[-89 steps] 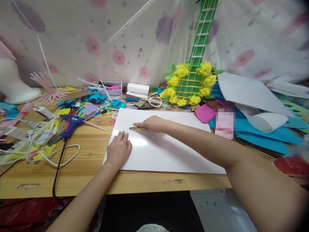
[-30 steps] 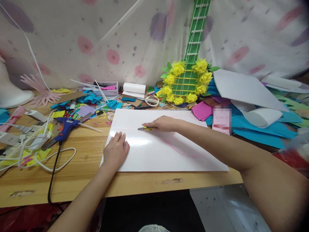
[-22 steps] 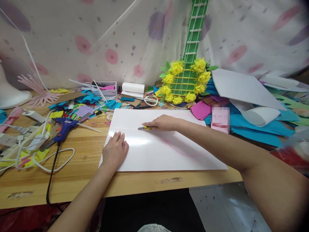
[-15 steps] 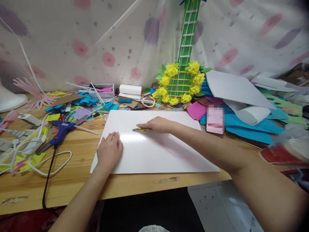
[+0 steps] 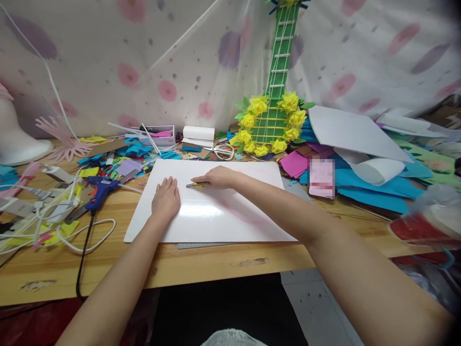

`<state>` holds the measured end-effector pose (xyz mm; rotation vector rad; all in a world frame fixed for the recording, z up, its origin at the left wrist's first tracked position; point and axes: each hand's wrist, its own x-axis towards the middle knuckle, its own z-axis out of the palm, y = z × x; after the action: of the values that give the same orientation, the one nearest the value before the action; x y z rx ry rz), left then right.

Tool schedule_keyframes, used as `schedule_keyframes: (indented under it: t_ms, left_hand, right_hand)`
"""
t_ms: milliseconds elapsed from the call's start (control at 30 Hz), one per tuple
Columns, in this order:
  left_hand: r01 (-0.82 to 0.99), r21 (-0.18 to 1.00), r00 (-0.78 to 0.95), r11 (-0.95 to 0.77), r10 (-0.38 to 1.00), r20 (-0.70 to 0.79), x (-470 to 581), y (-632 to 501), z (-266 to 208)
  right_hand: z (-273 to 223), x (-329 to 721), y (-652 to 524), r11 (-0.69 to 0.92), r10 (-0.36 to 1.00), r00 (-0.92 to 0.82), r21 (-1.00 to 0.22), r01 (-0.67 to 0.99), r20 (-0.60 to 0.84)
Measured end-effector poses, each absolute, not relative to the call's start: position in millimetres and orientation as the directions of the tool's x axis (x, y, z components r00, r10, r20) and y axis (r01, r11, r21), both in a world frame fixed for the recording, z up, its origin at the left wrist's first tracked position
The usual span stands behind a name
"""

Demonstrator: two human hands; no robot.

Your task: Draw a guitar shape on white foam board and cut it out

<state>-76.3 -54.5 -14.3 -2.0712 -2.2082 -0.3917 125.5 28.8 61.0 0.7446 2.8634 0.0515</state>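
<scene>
A large white board [image 5: 230, 226] lies flat on the wooden table, with a faint pink curved line on its right part. My left hand [image 5: 165, 199] rests palm down on the board's left side, fingers stretched out. In my right hand [image 5: 219, 178] is a utility knife [image 5: 196, 184] with a yellow and dark body, its blade pointing left. The blade is low over the board, a little right of my left fingers; whether the tip touches, I cannot tell. Under the board, a grey sheet [image 5: 205, 245] peeks out at the front edge and on the right.
At the left lie a blue glue gun [image 5: 103, 190] and tangled white cables [image 5: 90, 250]. Behind the board are scissors [image 5: 224, 152], paper scraps and a green paper guitar [image 5: 268, 122] with yellow flowers. Blue sheets [image 5: 374, 194], a phone [image 5: 321, 178] and a red cup [image 5: 414, 230] stand right.
The board has slid left and slightly away, uncovering the grey sheet beneath. My right hand and the knife have moved left and slightly back. The view has shifted a little.
</scene>
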Motion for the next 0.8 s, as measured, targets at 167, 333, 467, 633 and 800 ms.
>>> schedule_keyframes:
  t_ms: [167, 333, 467, 633, 800]
  left_hand:
    - [0.988, 0.147, -0.083, 0.047, 0.965, 0.249, -76.2, -55.2, -17.8]
    - [0.986, 0.156, -0.099, 0.065, 0.970, 0.221, -77.0, -54.3, -15.4]
    - [0.986, 0.150, -0.103, 0.074, 0.975, 0.196, -75.8, -54.3, -13.4]
    - [0.985, 0.156, -0.111, 0.081, 0.974, 0.196, -74.7, -54.3, -12.8]
    - [0.985, 0.149, -0.113, 0.085, 0.975, 0.192, -73.2, -54.2, -11.8]
  right_hand:
    - [59.3, 126.4, 23.1, 0.856, 0.516, -0.835, 0.085, 0.510, -0.190]
    - [61.2, 128.0, 24.5, 0.862, 0.506, -0.837, 0.082, 0.500, -0.210]
    - [61.6, 131.2, 26.0, 0.864, 0.502, -0.836, 0.082, 0.497, -0.222]
    - [63.6, 137.9, 23.6, 0.852, 0.519, -0.817, 0.071, 0.519, -0.251]
    - [65.7, 144.9, 21.8, 0.850, 0.521, -0.813, 0.072, 0.522, -0.259]
